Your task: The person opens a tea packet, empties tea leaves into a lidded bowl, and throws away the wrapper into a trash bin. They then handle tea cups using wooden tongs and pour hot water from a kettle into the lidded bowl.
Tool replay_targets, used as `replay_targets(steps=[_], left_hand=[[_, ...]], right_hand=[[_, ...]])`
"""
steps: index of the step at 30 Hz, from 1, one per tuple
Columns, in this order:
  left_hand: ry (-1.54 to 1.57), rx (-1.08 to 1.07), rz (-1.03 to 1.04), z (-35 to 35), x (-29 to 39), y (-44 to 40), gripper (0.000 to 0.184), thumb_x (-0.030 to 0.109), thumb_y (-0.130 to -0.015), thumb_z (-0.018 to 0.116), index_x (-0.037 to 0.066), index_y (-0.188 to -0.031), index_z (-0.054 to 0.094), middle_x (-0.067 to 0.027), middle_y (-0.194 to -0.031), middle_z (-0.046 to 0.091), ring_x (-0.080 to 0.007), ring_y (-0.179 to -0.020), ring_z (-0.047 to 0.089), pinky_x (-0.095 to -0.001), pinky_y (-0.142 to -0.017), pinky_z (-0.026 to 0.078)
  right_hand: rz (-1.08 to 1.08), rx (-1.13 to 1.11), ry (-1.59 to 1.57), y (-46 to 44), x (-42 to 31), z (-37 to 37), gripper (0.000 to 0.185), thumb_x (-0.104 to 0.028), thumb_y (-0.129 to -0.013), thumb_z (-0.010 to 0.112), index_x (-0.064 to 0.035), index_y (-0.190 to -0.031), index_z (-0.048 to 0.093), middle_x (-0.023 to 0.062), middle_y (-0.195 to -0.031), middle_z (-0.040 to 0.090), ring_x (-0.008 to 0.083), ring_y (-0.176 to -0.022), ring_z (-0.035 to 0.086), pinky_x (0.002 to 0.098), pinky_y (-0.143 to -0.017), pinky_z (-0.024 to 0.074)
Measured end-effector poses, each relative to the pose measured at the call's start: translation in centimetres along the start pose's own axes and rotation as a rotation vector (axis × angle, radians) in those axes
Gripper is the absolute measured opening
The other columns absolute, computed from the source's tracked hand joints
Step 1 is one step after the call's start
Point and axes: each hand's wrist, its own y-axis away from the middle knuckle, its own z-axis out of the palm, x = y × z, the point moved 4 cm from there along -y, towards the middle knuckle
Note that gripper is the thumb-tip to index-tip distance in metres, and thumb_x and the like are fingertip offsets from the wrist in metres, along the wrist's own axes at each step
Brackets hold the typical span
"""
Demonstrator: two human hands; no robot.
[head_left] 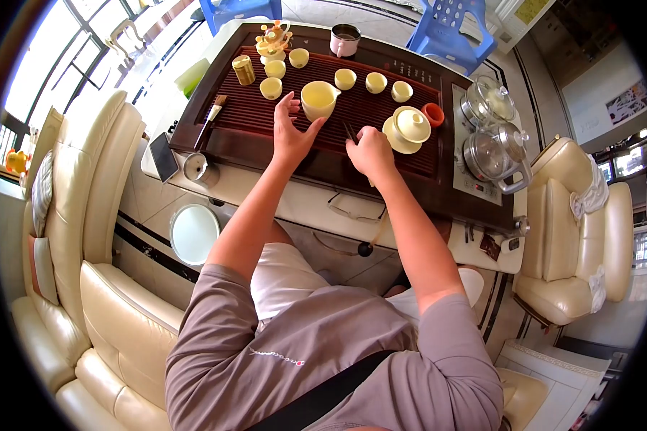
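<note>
My left hand point(293, 136) has its thumb and fingers spread beside a pale yellow fairness pitcher point(318, 102); I cannot tell whether the fingertips touch it. Closed around dark tea tongs point(349, 131) is my right hand point(371, 152), over the front part of the slatted tea tray point(230, 161). To the right of that hand stands a lidded gaiwan point(408, 128) on its saucer. Small pale cups sit further back, among them one cup point(271, 88) left of the pitcher and another cup point(376, 82) to its right.
Two glass kettles point(490, 154) occupy the hob at the right. A red cup point(433, 113) is beside the gaiwan. On the left lie a brush point(216, 111), a gold tin point(244, 70) and a phone point(163, 157). A pink mug point(345, 42) is at the back.
</note>
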Motion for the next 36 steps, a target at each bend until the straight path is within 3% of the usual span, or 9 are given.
replay_targets(steps=[8,14,19,26,36], left_hand=[[-0.008,0.013,0.012,0.0,-0.1,0.0,0.086,0.024,-0.074,0.089,-0.001,-0.141,0.042,-0.0108,-0.118,0.056,-0.0217,-0.103,0.056,-0.0350,-0.087,0.049],[-0.012,0.010,0.001,0.0,0.0,0.0,0.086,0.025,-0.074,0.089,0.000,-0.141,0.042,-0.0102,-0.118,0.057,-0.0216,-0.103,0.056,-0.0353,-0.087,0.049],[-0.008,0.016,0.011,0.0,-0.1,0.0,0.084,0.024,-0.075,0.088,0.001,-0.141,0.041,-0.0099,-0.117,0.058,-0.0209,-0.103,0.058,-0.0347,-0.087,0.049],[-0.035,0.014,0.019,-0.1,0.0,0.1,0.083,0.025,-0.076,0.087,0.001,-0.141,0.041,-0.0099,-0.117,0.060,-0.0203,-0.104,0.059,-0.0341,-0.087,0.049],[-0.043,0.014,0.012,-0.1,-0.1,0.1,0.083,0.025,-0.077,0.087,0.001,-0.141,0.041,-0.0100,-0.117,0.060,-0.0204,-0.104,0.059,-0.0340,-0.087,0.049]], right_hand=[[-0.027,-0.050,0.156,-0.6,-2.0,0.5,0.019,-0.011,-0.080,0.065,0.0051,-0.090,0.069,0.0292,-0.092,0.070,0.0427,-0.089,0.070,0.0491,-0.080,0.0583],[-0.058,0.091,0.030,0.2,0.1,-0.1,0.017,-0.014,-0.083,0.066,0.0028,-0.084,0.066,0.0292,-0.092,0.069,0.0440,-0.083,0.069,0.0509,-0.076,0.0568],[-0.076,0.040,-0.059,2.5,1.3,-1.7,0.020,-0.019,-0.083,0.070,0.0006,-0.082,0.064,0.0217,-0.072,0.068,0.0397,-0.075,0.069,0.0477,-0.069,0.0542],[-0.067,-0.221,-0.086,4.4,1.3,-3.0,0.021,-0.019,-0.081,0.072,0.0017,-0.082,0.066,0.0223,-0.077,0.068,0.0377,-0.077,0.069,0.0443,-0.073,0.0546],[0.014,-0.254,0.000,4.3,-0.6,-2.2,0.028,-0.022,-0.080,0.073,0.0038,-0.088,0.068,0.0246,-0.088,0.071,0.0391,-0.088,0.070,0.0452,-0.081,0.0564]])
